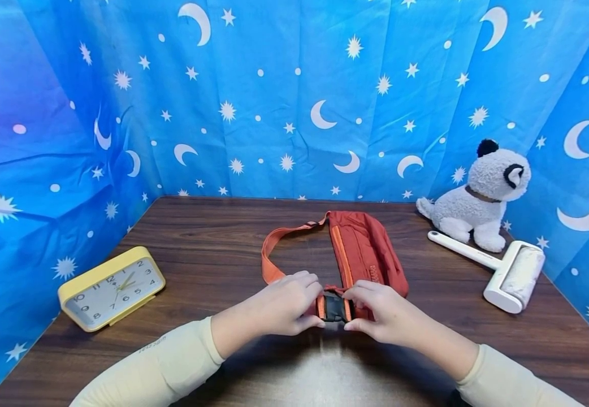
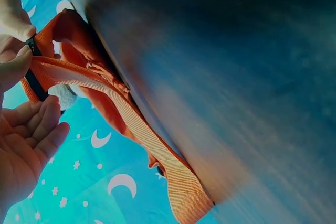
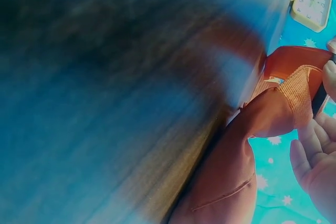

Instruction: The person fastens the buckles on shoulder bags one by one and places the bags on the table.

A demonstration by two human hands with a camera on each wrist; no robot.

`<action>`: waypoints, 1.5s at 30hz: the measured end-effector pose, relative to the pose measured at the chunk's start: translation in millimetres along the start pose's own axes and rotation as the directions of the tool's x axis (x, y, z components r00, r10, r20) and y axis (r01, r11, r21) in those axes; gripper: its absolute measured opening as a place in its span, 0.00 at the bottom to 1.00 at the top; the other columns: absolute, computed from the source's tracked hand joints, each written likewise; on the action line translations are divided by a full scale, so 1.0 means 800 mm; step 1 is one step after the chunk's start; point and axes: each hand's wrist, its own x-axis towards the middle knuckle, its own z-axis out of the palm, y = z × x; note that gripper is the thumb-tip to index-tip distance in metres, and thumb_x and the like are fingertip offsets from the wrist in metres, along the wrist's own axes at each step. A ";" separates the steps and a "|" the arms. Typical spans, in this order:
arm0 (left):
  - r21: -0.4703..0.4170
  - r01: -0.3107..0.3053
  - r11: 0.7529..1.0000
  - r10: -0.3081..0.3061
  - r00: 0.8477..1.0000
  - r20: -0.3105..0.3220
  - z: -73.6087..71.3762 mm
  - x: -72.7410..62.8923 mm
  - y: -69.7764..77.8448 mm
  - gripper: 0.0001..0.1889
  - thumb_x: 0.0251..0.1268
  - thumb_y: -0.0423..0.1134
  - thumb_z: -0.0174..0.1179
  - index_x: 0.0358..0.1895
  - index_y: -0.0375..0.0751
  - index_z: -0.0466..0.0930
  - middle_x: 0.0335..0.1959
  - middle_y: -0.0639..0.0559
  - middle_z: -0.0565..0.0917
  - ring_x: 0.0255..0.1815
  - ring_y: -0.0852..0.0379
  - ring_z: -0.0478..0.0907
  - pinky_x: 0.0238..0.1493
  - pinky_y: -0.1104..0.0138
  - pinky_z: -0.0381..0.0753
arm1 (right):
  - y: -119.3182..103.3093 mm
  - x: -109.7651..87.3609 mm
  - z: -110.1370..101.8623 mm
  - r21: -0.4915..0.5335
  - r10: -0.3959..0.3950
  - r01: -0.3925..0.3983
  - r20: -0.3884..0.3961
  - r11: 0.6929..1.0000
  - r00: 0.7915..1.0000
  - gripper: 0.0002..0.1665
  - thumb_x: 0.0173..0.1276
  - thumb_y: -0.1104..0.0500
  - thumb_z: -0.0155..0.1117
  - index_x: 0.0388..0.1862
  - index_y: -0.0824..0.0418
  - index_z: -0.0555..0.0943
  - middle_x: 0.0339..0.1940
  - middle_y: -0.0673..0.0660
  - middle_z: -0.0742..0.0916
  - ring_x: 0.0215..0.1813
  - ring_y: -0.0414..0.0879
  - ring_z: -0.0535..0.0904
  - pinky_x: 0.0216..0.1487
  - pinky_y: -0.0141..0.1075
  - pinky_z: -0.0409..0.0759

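A red waist bag (image 1: 368, 249) lies on the table, and its orange strap (image 1: 270, 249) loops out to the left. At the bag's near end sits a black side-release buckle (image 1: 334, 307), its two halves together. My left hand (image 1: 286, 305) pinches the buckle's left end between thumb and fingers. From the other side my right hand (image 1: 386, 314) pinches the right end. In the left wrist view the strap (image 2: 144, 121) runs from the buckle (image 2: 35, 85) down to the table. The right wrist view shows webbing (image 3: 298, 95) joining the bag (image 3: 226, 187) beside my right fingers.
A yellow clock (image 1: 116, 288) stands on the left of the brown wooden table (image 1: 213, 226). At the right are a white lint roller (image 1: 498, 271) and, behind it, a grey plush dog (image 1: 477, 198). A blue curtain (image 1: 284, 152) with moons and stars encloses the back and sides.
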 end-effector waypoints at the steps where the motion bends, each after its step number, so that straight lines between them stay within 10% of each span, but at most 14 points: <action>1: 0.002 0.003 1.000 -0.003 1.000 0.003 0.000 0.000 0.000 0.23 0.56 0.56 0.64 0.41 0.39 0.75 0.32 0.54 0.73 0.34 0.59 0.68 0.38 0.68 0.71 | 0.000 0.000 0.000 -0.003 0.004 -0.004 -0.001 1.000 1.000 0.23 0.49 0.57 0.77 0.43 0.60 0.78 0.30 0.45 0.75 0.29 0.36 0.71 0.32 0.26 0.72; 14: 0.035 0.055 0.998 -0.059 0.992 0.112 0.009 -0.001 0.005 0.23 0.52 0.59 0.65 0.37 0.41 0.75 0.29 0.56 0.71 0.31 0.59 0.68 0.33 0.69 0.70 | -0.008 0.000 0.007 -0.053 0.105 -0.101 0.063 0.993 0.993 0.23 0.47 0.52 0.77 0.39 0.59 0.80 0.28 0.44 0.76 0.29 0.36 0.70 0.32 0.30 0.72; 45: 0.103 0.076 0.992 -0.109 0.924 0.366 0.022 0.009 0.021 0.21 0.47 0.58 0.69 0.35 0.47 0.77 0.27 0.58 0.70 0.31 0.62 0.69 0.32 0.71 0.71 | -0.018 0.003 0.027 -0.290 0.082 -0.029 0.170 0.957 0.982 0.22 0.41 0.44 0.78 0.29 0.55 0.82 0.26 0.44 0.80 0.31 0.40 0.75 0.27 0.35 0.68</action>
